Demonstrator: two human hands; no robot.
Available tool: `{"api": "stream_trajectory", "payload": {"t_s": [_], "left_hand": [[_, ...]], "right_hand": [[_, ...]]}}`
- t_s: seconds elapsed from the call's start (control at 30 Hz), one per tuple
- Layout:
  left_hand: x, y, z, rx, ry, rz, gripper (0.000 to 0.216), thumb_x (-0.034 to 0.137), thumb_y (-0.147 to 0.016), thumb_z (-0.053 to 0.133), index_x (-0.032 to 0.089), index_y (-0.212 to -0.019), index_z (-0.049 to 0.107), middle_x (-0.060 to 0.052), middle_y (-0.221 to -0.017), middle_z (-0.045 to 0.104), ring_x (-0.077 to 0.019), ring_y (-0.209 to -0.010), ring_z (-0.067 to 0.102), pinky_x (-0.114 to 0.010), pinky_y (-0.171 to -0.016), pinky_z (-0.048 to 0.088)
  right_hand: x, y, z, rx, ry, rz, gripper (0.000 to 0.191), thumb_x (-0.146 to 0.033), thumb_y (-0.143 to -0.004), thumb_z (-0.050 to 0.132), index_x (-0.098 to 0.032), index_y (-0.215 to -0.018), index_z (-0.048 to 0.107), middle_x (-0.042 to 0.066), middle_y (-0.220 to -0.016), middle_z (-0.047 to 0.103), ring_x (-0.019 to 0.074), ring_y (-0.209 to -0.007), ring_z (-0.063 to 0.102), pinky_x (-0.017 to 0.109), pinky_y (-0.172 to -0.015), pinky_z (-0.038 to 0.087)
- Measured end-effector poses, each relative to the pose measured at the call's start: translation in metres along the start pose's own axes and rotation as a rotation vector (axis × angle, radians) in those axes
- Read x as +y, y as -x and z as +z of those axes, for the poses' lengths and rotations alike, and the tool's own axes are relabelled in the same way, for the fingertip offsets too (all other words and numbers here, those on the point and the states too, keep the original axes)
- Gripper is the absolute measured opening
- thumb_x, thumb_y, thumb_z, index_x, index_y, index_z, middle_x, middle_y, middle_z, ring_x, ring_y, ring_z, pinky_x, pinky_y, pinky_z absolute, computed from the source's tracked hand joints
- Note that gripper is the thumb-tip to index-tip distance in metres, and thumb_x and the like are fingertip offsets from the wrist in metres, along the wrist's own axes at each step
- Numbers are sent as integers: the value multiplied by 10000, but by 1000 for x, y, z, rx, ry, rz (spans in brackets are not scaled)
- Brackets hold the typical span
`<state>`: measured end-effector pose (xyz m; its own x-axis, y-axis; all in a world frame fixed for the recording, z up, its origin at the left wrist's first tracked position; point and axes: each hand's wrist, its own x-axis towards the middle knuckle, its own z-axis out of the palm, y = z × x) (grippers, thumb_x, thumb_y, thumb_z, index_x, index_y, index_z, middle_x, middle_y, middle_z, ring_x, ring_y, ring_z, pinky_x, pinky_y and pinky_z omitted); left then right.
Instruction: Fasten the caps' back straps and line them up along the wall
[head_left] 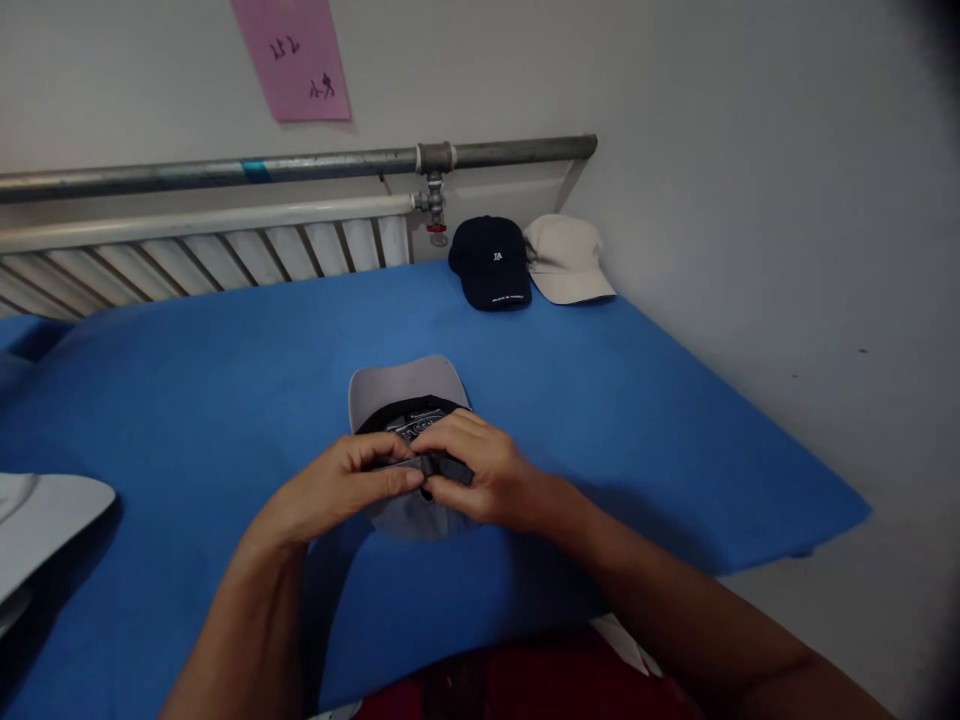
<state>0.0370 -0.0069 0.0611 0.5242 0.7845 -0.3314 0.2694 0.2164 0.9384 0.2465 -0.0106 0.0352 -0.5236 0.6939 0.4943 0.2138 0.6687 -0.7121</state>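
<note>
A grey baseball cap lies upside down on the blue-covered table, its brim pointing away from me and its dark inner band and label showing. At the back of the cap, my left hand pinches the adjusting strap between thumb and fingers. Close against it, my right hand grips the other side of the same strap. The fingertips of both hands nearly meet over the strap's middle, so the fastening there is partly hidden.
Against the wall at the back sit a navy cap and a beige cap, side by side. White brims reach in at the left edge. A radiator and a metal pipe run behind the blue table cover.
</note>
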Motion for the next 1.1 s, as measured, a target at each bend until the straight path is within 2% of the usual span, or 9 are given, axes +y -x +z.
{"api": "stream_trajectory", "payload": {"t_s": [0.1, 0.17, 0.27, 0.47, 0.63, 0.8, 0.97, 1.1], "left_hand": [[-1, 1, -2, 0, 39, -5, 164, 348, -771, 720, 199, -838, 734, -9, -769, 635, -122, -696, 538, -237, -632, 426], [-2, 2, -4, 27, 69, -1, 168, 337, -762, 734, 216, -877, 748, -17, -813, 664, -130, -735, 560, -239, -662, 440], [-2, 4, -6, 19, 76, 37, 152, 320, -759, 740, 228, -879, 758, -16, -826, 681, -127, -747, 565, -232, -680, 445], [-2, 8, -8, -4, 31, 36, 166, 326, -756, 736, 227, -887, 762, -18, -791, 664, -132, -707, 549, -240, -649, 442], [-4, 9, -8, -28, 10, 54, 176, 354, -785, 710, 216, -889, 748, -8, -749, 625, -118, -671, 509, -233, -624, 408], [-2, 6, -7, -53, 5, 73, 182, 366, -805, 690, 204, -875, 733, -4, -750, 613, -109, -668, 497, -229, -619, 388], [-3, 3, -8, -78, 15, 82, 163, 348, -816, 685, 202, -871, 733, -2, -766, 625, -104, -685, 506, -224, -636, 389], [-6, 1, -8, -84, 47, 78, 137, 325, -811, 695, 202, -856, 734, 2, -768, 632, -101, -694, 513, -221, -648, 397]], "right_hand": [[-5, -1, -9, -72, -186, 269, 319, -177, -753, 678, -218, -1063, 618, 21, -957, 656, 159, -872, 604, 327, -797, 507], [-6, -1, -15, -107, -330, 437, 316, -168, -754, 670, -212, -1062, 615, 5, -916, 653, 136, -830, 608, 289, -749, 502], [-5, -2, -19, -131, -489, 548, 240, -147, -765, 636, -188, -1001, 620, -18, -804, 647, 110, -747, 608, 251, -685, 476], [-4, -3, -21, -59, -773, 540, 91, -153, -742, 626, -178, -820, 586, -35, -691, 640, 83, -626, 582, 223, -614, 458], [-1, -3, -19, 4, -839, 535, 94, -137, -696, 626, -175, -737, 551, -33, -625, 635, 62, -511, 497, 194, -507, 370], [2, -2, -14, 72, -885, 527, 102, -125, -671, 613, -180, -689, 529, -50, -584, 593, 57, -470, 459, 191, -472, 327], [0, -2, -17, 45, -798, 520, 87, -105, -678, 584, -179, -707, 548, -45, -595, 580, 66, -499, 459, 199, -493, 338], [-4, -2, -21, -32, -609, 470, 150, -107, -726, 580, -184, -849, 616, -38, -672, 596, 83, -603, 512, 217, -579, 404]]}}
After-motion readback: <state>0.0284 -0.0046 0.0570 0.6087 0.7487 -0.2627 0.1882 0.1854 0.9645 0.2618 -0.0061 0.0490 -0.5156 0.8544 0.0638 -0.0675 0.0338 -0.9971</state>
